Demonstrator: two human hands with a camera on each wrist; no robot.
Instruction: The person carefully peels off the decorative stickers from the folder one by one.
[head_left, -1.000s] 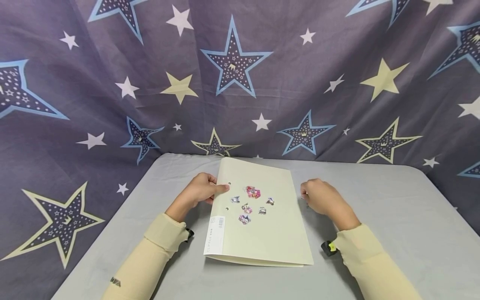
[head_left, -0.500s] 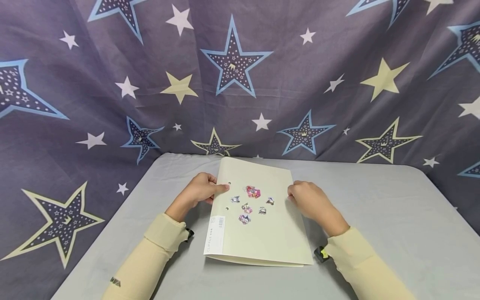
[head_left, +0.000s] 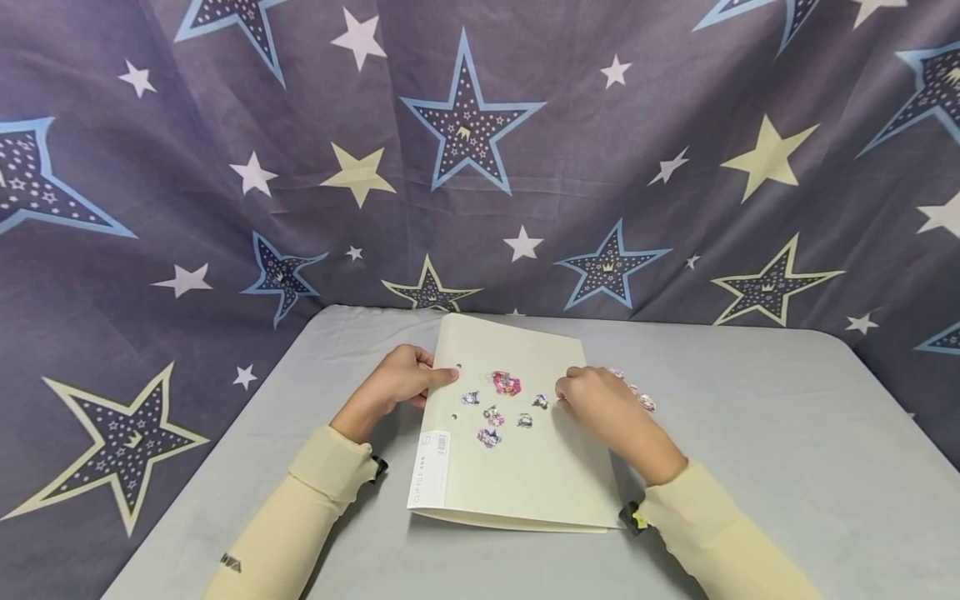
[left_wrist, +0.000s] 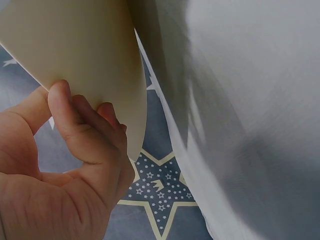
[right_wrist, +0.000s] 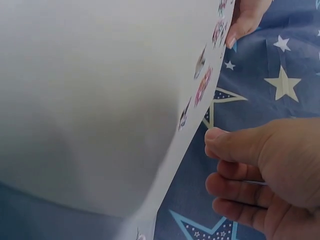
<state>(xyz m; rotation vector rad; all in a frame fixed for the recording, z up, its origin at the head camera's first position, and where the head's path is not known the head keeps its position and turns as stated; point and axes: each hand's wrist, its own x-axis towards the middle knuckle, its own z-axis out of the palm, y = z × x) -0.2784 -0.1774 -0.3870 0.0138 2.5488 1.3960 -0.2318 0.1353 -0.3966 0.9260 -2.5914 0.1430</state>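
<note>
A cream clip file folder (head_left: 577, 475) stands tilted on the grey table, its lower edge slightly parted. Several small cartoon stickers (head_left: 506, 383) dot its cover, and a white label (head_left: 430, 471) runs along the lower spine. At the spine my left hand (head_left: 405, 375) pinches the folder, thumb on the cover, fingers behind, as the left wrist view confirms. Over the cover's right part is my right hand (head_left: 600, 406), fingers curled and thumb tip against the index finger in the right wrist view (right_wrist: 260, 170). Whether something thin is between those fingertips I cannot make out.
More colourful stickers (head_left: 642, 398) lie on the grey tabletop (head_left: 787, 417) right of the folder, partly behind my right hand. A dark curtain (head_left: 675, 100) with stars hangs behind and to the left. Two small round holes (head_left: 454, 417) pierce the folder near its spine.
My right hand has moved left from beside the folder to over its cover, uncovering stickers on the table. The left hand and folder have stayed put.
</note>
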